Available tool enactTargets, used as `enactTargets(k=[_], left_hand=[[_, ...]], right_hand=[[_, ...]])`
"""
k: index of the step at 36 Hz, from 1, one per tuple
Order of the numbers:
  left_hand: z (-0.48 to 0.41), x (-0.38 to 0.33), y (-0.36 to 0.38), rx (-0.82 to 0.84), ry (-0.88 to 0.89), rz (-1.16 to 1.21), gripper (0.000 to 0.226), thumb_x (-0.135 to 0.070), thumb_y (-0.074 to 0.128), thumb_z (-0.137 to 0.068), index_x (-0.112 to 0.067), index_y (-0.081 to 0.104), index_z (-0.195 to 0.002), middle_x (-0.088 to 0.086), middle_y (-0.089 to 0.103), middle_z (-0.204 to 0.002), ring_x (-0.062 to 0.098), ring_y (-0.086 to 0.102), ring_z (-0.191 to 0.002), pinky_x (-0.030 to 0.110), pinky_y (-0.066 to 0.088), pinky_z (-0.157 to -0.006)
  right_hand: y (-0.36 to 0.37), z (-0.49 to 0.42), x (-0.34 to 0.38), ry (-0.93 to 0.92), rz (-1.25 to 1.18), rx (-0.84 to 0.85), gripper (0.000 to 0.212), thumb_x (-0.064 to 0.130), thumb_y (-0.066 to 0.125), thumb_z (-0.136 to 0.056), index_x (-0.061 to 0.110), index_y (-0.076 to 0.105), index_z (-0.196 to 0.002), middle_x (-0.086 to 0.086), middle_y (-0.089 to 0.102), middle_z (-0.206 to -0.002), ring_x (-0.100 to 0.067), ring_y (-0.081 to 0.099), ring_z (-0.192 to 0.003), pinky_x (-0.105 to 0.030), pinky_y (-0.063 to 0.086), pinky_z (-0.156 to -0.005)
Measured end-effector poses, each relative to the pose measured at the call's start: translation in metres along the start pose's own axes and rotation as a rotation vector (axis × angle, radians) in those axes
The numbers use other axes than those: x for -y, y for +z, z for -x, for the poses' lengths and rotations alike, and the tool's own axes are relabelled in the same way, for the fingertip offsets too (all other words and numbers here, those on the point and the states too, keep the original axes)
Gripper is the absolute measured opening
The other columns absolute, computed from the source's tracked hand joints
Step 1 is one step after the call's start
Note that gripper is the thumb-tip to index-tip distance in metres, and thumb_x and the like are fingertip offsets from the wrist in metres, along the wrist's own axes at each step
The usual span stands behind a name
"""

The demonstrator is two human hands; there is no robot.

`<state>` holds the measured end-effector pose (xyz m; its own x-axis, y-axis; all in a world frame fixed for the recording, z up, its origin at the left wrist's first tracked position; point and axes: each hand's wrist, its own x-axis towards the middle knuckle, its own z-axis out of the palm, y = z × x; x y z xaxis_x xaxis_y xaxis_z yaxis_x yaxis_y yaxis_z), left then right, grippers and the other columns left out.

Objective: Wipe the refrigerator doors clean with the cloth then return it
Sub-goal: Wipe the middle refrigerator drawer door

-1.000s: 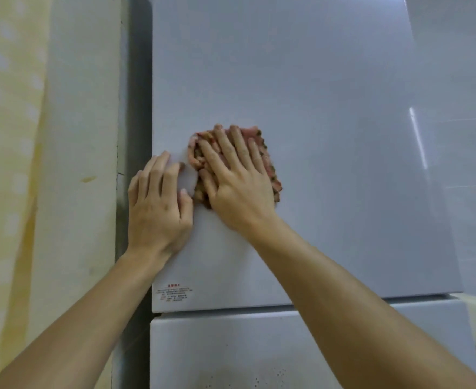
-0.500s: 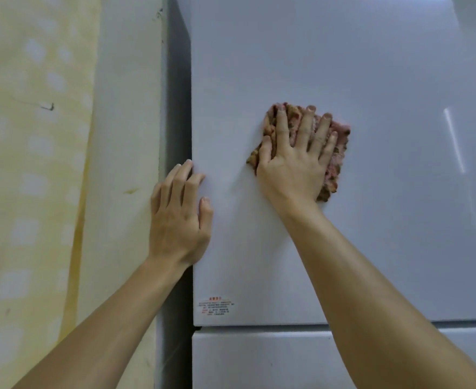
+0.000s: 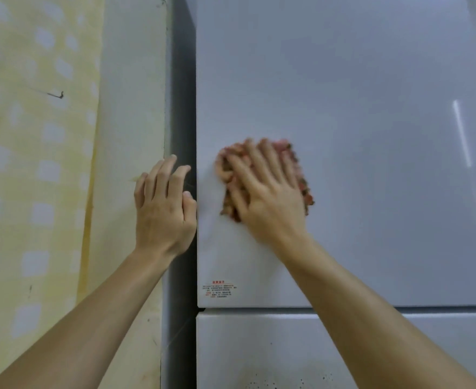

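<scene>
On the glossy upper door [image 3: 343, 108] — nubbly cloth [image 3: 301, 175] under flat right hand [image 3: 270, 197]

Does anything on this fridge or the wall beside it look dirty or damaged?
Yes. Dark specks dot the lower door at the bottom of the view, like unwiped grime, and a yellowish streak runs down the wall left of the fridge.

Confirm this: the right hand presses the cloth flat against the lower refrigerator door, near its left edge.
Wrong door. The head view shows the right hand pressing the cloth flat against the upper refrigerator door, near its left edge.
</scene>
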<state>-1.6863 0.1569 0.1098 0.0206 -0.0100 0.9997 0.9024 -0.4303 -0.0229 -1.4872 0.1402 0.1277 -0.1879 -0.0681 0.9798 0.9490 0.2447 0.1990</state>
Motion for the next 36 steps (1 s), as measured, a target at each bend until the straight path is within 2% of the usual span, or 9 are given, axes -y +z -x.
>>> enactTargets(k=[4, 8, 12, 16, 20, 24, 29, 33, 36], left_hand=[[-0.004, 0.001, 0.002, 0.018, -0.018, -0.033, 0.054, -0.026, 0.035, -0.098, -0.013, 0.05, -0.148, 0.011, 0.04, -0.162, 0.029, 0.028, -0.155, 0.05, 0.011, -0.13], [0.003, 0.019, 0.003, 0.033, -0.098, -0.06, 0.06, -0.028, 0.033, -0.099, -0.014, 0.037, -0.157, 0.009, 0.028, -0.17, 0.027, 0.016, -0.16, 0.05, 0.006, -0.132], [0.015, 0.04, 0.004, 0.072, -0.138, -0.049, 0.063, -0.032, 0.032, -0.101, -0.023, 0.028, -0.163, 0.003, 0.02, -0.174, 0.024, 0.01, -0.161, 0.053, 0.007, -0.131], [0.016, 0.041, 0.006, 0.097, -0.141, -0.005, 0.064, -0.037, 0.026, -0.101, -0.028, 0.026, -0.164, 0.0, 0.017, -0.175, 0.022, 0.008, -0.162, 0.053, 0.006, -0.131], [0.013, 0.03, 0.006, 0.052, -0.176, 0.025, 0.061, -0.036, 0.026, -0.103, -0.022, 0.031, -0.162, 0.004, 0.023, -0.173, 0.025, 0.013, -0.161, 0.055, 0.01, -0.13], [0.009, 0.007, 0.009, -0.003, -0.171, 0.065, 0.059, -0.034, 0.028, -0.104, -0.015, 0.035, -0.159, 0.009, 0.029, -0.17, 0.028, 0.022, -0.158, 0.056, 0.014, -0.129], [0.004, -0.032, 0.018, -0.03, -0.075, 0.114, 0.056, -0.028, 0.035, -0.103, -0.01, 0.041, -0.155, 0.014, 0.034, -0.167, 0.034, 0.03, -0.154, 0.055, 0.016, -0.128], [0.004, -0.059, 0.026, -0.043, -0.016, 0.17, 0.056, -0.025, 0.039, -0.102, -0.008, 0.043, -0.155, 0.014, 0.037, -0.165, 0.036, 0.028, -0.154, 0.054, 0.021, -0.127], [0.006, -0.067, 0.03, -0.048, -0.008, 0.159, 0.056, -0.027, 0.039, -0.102, -0.009, 0.043, -0.155, 0.012, 0.036, -0.166, 0.035, 0.023, -0.157, 0.047, 0.016, -0.128]], right_hand=[[-0.005, -0.024, -0.016, 0.306, 0.111, -0.003, 0.055, 0.052, 0.031, -0.11, 0.041, 0.029, -0.163, -0.007, 0.009, -0.176, -0.036, -0.003, -0.162, -0.052, -0.002, -0.131], [0.007, -0.038, 0.009, 0.375, 0.117, -0.001, 0.057, 0.051, 0.024, -0.111, 0.04, 0.018, -0.166, -0.009, 0.003, -0.176, -0.041, -0.007, -0.161, -0.056, -0.008, -0.129], [0.019, -0.039, 0.034, 0.218, 0.126, 0.071, 0.058, 0.051, 0.021, -0.111, 0.039, 0.012, -0.167, -0.007, 0.001, -0.176, -0.04, -0.009, -0.161, -0.057, -0.005, -0.129], [0.022, -0.016, 0.052, 0.01, 0.069, 0.126, 0.057, 0.049, 0.029, -0.11, 0.036, 0.027, -0.165, -0.004, 0.011, -0.176, -0.036, -0.003, -0.162, -0.054, -0.001, -0.13], [0.019, 0.014, 0.052, -0.178, 0.038, 0.202, 0.051, 0.045, 0.033, -0.111, 0.033, 0.04, -0.16, -0.003, 0.017, -0.174, -0.031, 0.003, -0.163, -0.052, 0.002, -0.13], [0.009, 0.019, 0.029, -0.237, 0.044, 0.203, 0.051, 0.042, 0.033, -0.112, 0.032, 0.037, -0.162, -0.001, 0.021, -0.174, -0.026, 0.008, -0.163, -0.047, 0.004, -0.131], [-0.016, 0.014, -0.03, -0.047, 0.023, 0.04, 0.046, 0.036, 0.046, -0.111, 0.027, 0.049, -0.156, -0.002, 0.034, -0.169, -0.027, 0.022, -0.16, -0.047, 0.015, -0.131], [-0.042, 0.012, -0.087, 0.133, 0.048, -0.002, 0.048, 0.037, 0.045, -0.11, 0.028, 0.048, -0.157, -0.004, 0.033, -0.169, -0.029, 0.022, -0.16, -0.046, 0.011, -0.132], [-0.067, 0.018, -0.143, 0.349, 0.126, 0.01, 0.053, 0.037, 0.043, -0.109, 0.028, 0.038, -0.161, -0.005, 0.025, -0.172, -0.031, 0.015, -0.161, -0.047, 0.005, -0.131]])
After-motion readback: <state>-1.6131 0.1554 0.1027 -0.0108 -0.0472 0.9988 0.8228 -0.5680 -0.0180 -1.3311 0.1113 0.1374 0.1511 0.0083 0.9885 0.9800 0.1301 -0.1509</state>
